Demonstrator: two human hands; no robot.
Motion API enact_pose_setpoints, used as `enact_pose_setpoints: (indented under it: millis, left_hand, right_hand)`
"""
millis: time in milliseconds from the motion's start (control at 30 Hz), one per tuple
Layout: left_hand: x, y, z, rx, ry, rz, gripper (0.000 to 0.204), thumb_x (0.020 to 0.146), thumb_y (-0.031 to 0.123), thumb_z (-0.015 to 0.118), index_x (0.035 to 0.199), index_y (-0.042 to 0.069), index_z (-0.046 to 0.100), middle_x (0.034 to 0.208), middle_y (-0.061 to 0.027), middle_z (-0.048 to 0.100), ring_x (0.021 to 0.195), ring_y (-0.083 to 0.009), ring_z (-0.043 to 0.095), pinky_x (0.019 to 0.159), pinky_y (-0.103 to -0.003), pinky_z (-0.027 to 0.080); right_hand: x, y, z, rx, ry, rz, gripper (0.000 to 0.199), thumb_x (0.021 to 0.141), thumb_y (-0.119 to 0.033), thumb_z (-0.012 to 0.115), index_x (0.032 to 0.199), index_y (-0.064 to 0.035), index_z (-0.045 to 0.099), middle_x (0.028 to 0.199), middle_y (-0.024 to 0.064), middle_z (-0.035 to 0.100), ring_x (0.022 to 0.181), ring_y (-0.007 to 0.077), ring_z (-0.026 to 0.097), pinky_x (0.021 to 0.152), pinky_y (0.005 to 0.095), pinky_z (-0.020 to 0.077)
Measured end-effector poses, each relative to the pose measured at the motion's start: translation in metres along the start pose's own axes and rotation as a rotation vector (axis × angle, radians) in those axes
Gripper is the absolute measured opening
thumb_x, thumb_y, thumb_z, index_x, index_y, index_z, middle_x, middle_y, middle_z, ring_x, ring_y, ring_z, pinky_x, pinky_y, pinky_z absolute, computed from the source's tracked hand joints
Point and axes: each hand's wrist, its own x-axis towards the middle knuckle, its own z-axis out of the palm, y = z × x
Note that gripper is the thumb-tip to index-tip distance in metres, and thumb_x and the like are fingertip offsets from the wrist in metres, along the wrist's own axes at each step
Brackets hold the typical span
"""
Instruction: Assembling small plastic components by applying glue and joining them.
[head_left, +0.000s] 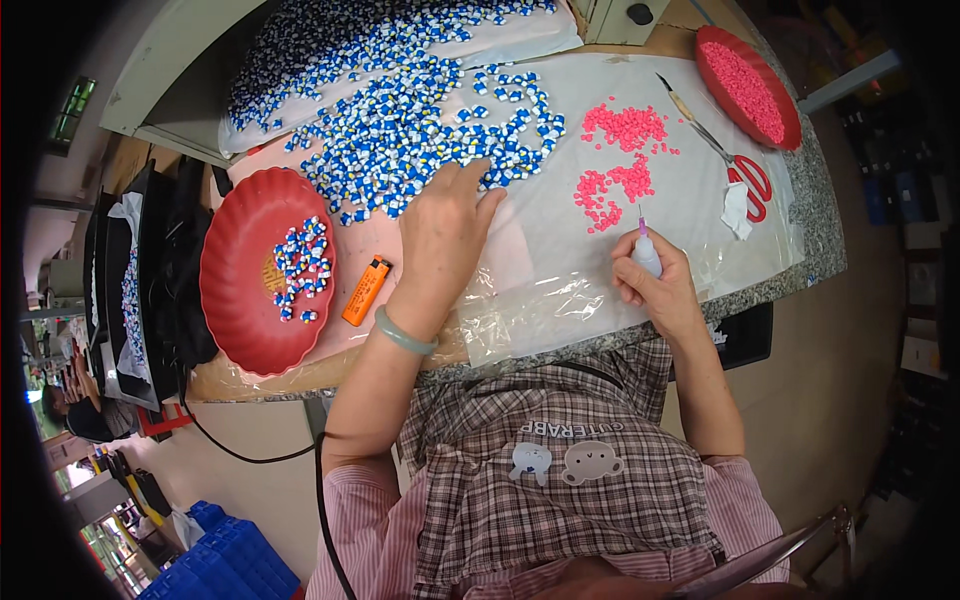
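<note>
My left hand (447,222), with a pale green bangle (405,333) at the wrist, reaches to the near edge of a spread of small blue-and-white pieces (390,130). Its thumb and forefinger are apart among the pieces, and nothing shows held between them. In my right hand (660,285) is a small white squeeze bottle (648,255) with a thin needle tip, pointing away from me. Just beyond that tip lie loose pink bits (601,205) in small heaps on the covered table.
A red fluted dish (228,280) with some blue-and-white pieces stands left, beside an orange lighter (367,290). Another red dish (705,75) of pink bits is at the far right, near red-handled scissors (762,190), tweezers (680,106) and a crumpled white scrap (737,212).
</note>
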Motion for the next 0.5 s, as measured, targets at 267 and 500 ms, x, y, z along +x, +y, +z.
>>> enact_pose_setpoints:
  millis: [267,500]
  left_hand:
    - [0.002,-0.009,0.009,-0.009,0.023,0.039,0.024,0.082,0.013,0.071,0.105,0.005,0.067,0.075,-0.0096,0.061,0.062,-0.0214,0.058,0.059,-0.034,0.048]
    - [-0.017,0.011,-0.017,-1.167,-0.275,-0.667,0.023,0.090,0.008,0.059,0.111,0.004,0.066,0.076,-0.0028,0.062,0.054,-0.0042,0.041,0.048,-0.020,0.032]
  right_hand:
    - [-0.002,-0.002,0.001,-0.082,-0.004,-0.017,0.013,0.090,-0.014,0.067,0.096,-0.0048,0.060,0.071,0.0009,0.059,0.057,0.0044,0.052,0.049,0.0185,0.0378]
    - [-0.002,-0.002,-0.001,-0.060,-0.014,-0.036,0.022,0.090,-0.017,0.066,0.106,-0.0065,0.055,0.077,0.0011,0.057,0.058,0.0045,0.050,0.049,0.0185,0.0336]
